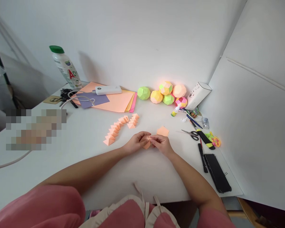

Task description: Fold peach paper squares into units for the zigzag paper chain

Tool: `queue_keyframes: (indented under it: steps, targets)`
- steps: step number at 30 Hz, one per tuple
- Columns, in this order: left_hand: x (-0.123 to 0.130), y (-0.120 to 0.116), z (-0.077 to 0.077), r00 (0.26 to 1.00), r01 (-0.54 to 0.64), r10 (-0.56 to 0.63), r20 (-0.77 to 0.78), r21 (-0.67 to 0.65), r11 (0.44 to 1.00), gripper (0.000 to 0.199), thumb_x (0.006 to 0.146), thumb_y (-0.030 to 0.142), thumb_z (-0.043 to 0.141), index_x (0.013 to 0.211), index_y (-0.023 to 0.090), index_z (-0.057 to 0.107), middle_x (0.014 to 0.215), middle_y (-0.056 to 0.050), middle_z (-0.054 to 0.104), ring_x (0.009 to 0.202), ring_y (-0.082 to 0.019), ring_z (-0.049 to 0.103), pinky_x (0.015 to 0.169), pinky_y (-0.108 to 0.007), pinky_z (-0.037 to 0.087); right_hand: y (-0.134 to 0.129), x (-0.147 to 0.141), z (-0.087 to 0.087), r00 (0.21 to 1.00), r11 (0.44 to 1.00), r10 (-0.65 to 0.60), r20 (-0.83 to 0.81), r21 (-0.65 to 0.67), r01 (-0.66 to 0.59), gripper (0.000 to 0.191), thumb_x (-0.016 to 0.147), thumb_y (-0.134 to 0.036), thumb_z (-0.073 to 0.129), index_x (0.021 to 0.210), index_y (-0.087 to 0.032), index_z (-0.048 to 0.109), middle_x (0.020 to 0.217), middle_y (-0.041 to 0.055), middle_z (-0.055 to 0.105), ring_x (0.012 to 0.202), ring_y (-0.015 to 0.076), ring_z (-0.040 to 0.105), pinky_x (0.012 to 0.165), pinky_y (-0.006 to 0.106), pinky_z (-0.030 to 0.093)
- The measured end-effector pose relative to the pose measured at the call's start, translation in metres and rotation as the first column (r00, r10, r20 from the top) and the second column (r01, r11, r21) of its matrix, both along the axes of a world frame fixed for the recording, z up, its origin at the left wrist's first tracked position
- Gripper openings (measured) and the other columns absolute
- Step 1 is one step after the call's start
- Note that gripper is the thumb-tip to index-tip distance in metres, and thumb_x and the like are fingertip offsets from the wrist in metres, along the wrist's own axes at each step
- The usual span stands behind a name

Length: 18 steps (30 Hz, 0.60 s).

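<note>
Low over the white table, my left hand and my right hand meet with their fingertips close together. Between them is a small piece of peach paper, pinched from both sides and partly covered by the fingers. Just beyond my right hand lies a flat peach paper piece. To the left, a curved row of folded peach paper pieces stands on the table, with a shorter row beside its far end.
Several paper balls sit along the wall. Scissors, a utility knife, a glue bottle and a phone lie at right. Coloured sheets, a power bank and a white bottle stand back left.
</note>
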<state>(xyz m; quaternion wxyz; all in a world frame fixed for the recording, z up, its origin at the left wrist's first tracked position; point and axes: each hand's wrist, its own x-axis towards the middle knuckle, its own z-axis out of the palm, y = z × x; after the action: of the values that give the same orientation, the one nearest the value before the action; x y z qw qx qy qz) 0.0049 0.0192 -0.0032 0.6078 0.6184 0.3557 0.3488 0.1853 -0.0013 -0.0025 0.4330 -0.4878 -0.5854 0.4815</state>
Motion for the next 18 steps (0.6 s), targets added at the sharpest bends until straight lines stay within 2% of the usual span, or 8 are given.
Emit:
queue_keyframes:
  steps: [8, 18]
  targets:
    - [-0.0005, 0.0001, -0.0001, 0.999, -0.011, 0.011, -0.038, 0.012, 1.000, 0.041, 0.075, 0.044, 0.057, 0.108, 0.020, 0.053, 0.105, -0.008, 0.061, 0.098, -0.023, 0.056, 0.084, -0.037, 0.044, -0.0001, 0.0006, -0.0015, 1.000, 1.000, 0.008, 0.017, 0.013, -0.008, 0.021, 0.073, -0.037, 0.064, 0.086, -0.022, 0.069, 0.070, 0.0017, 0.065, 0.053, 0.0119, 0.055, 0.053, 0.028, 0.049]
    - [-0.0008, 0.0005, -0.0028, 1.000, 0.001, -0.001, -0.016, 0.004, 1.000, 0.042, 0.076, 0.045, 0.056, 0.109, 0.020, 0.053, 0.105, -0.008, 0.061, 0.101, -0.024, 0.055, 0.087, -0.039, 0.043, -0.0012, 0.0001, 0.0008, 0.999, 1.000, 0.001, 0.040, 0.013, -0.001, 0.022, 0.073, -0.038, 0.064, 0.087, -0.022, 0.069, 0.074, 0.0024, 0.066, 0.053, 0.0122, 0.056, 0.053, 0.028, 0.050]
